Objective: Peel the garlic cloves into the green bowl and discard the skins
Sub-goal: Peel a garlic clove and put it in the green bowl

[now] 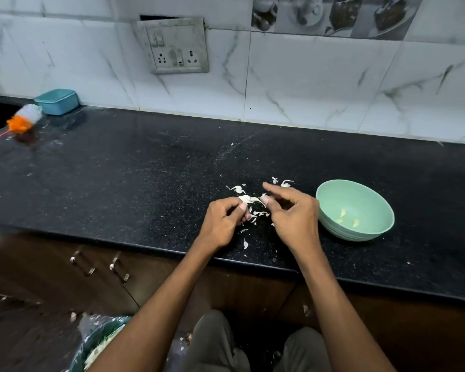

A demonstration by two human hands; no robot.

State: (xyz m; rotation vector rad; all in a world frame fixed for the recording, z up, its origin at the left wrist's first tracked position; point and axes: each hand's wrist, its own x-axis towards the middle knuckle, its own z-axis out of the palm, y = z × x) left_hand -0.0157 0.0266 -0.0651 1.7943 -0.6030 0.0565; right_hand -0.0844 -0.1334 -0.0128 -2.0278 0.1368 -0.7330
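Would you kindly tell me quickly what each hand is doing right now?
Left hand: fingers curled, pinching a garlic clove.
Right hand: thumb and finger pinching the clove's skin, index finger extended.

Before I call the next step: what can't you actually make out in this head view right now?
- Garlic clove: mostly hidden by left hand and right hand; peel progress unclear.
- Green bowl: pale pieces inside, too small to count surely.
- Bin at bottom edge: cut off, blurred.
- Duster: blurred.
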